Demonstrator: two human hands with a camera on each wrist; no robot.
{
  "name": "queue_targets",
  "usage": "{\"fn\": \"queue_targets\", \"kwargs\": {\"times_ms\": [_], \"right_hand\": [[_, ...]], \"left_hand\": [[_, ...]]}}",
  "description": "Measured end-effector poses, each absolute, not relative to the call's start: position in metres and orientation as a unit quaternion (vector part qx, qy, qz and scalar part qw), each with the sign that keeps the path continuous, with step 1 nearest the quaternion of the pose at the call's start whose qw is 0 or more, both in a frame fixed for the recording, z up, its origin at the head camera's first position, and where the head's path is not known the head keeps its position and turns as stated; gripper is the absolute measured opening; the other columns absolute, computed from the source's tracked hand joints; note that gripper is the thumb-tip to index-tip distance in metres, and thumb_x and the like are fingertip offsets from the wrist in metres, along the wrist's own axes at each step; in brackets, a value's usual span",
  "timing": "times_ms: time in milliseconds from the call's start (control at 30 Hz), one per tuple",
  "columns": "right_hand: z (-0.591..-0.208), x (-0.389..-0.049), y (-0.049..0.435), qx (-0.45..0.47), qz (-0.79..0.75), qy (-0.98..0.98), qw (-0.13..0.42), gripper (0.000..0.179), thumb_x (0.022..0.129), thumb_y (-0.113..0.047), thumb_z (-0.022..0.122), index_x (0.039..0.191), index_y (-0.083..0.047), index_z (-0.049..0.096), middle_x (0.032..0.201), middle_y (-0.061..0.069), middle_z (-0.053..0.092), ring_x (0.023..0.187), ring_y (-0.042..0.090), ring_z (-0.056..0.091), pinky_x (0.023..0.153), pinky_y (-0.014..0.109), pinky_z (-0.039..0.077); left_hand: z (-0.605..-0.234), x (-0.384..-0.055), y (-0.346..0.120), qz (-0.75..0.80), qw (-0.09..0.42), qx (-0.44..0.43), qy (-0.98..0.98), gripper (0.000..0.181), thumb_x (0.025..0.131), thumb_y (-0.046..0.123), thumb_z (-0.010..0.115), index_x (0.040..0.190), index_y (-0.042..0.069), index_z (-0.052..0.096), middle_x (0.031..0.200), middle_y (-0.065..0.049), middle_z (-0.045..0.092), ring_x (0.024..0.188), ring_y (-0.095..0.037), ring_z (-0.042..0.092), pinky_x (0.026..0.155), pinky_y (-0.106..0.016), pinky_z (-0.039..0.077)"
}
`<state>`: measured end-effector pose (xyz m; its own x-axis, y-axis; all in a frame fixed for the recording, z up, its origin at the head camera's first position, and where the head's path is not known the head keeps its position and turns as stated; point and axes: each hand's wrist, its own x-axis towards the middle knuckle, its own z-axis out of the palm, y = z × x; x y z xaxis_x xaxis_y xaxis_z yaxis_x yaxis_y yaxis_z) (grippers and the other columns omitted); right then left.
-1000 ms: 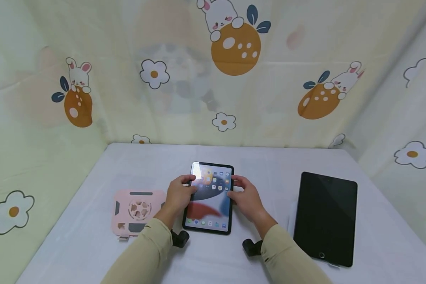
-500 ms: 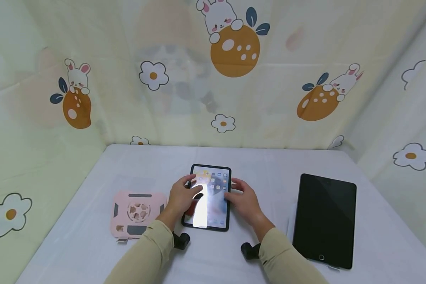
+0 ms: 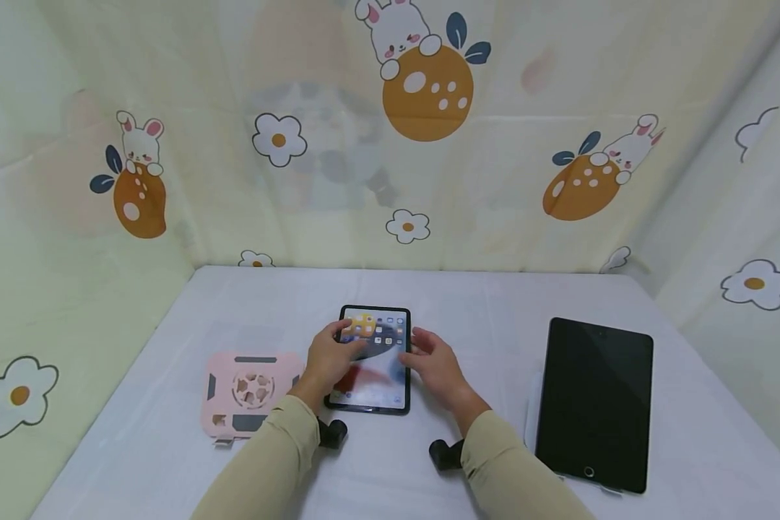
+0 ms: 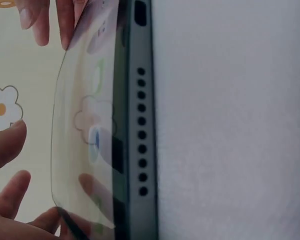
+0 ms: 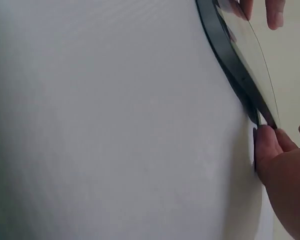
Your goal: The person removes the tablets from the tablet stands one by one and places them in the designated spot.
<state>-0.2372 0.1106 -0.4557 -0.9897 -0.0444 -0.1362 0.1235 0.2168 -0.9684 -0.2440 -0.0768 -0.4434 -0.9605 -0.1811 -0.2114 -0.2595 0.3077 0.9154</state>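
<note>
Pinching one tablet (image 3: 375, 368), one right-hand grip (image 3: 438, 366) faces one spread left hand (image 3: 328, 361).

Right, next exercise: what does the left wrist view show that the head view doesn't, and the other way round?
Only the left wrist view shows the row of round holes in the lit tablet's edge.

Only the head view shows the pink case and the dark tablet.

Both show part of the lit tablet, left hand, right hand and flower-print cloth.

The slim, black-rimmed tablet (image 3: 378, 368) faces up in portrait, brightly lit.
</note>
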Motion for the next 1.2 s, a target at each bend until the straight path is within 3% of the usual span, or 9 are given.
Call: {"fn": "queue_targets", "kwargs": {"times_ms": [933,1200], "right_hand": [[-0.459,-0.239,0.109,-0.001,-0.654,0.749,0.105,0.077,0.092,-0.005,0.071,0.155,-0.001,0.027,0.156,0.023,0.034,0.141,0.036,0.037,0.11,0.046,0.035],[-0.458,-0.237,0.108,-0.008,-0.653,0.75,0.111,0.08,0.091,-0.006,0.071,0.155,0.001,0.023,0.158,0.024,0.029,0.144,0.036,0.033,0.112,0.047,0.033]], "left_hand": [[-0.442,-0.258,-0.073,0.537,0.028,-0.151,0.829,0.058,0.094,0.021,0.071,0.148,0.016,0.049,0.148,-0.016,0.047,0.126,-0.035,0.049,0.107,-0.053,0.039],[-0.442,-0.255,-0.074,0.52,0.03,-0.14,0.842,0.057,0.095,0.021,0.069,0.148,0.016,0.049,0.163,-0.018,0.021,0.146,-0.038,0.027,0.114,-0.054,0.027]]}}
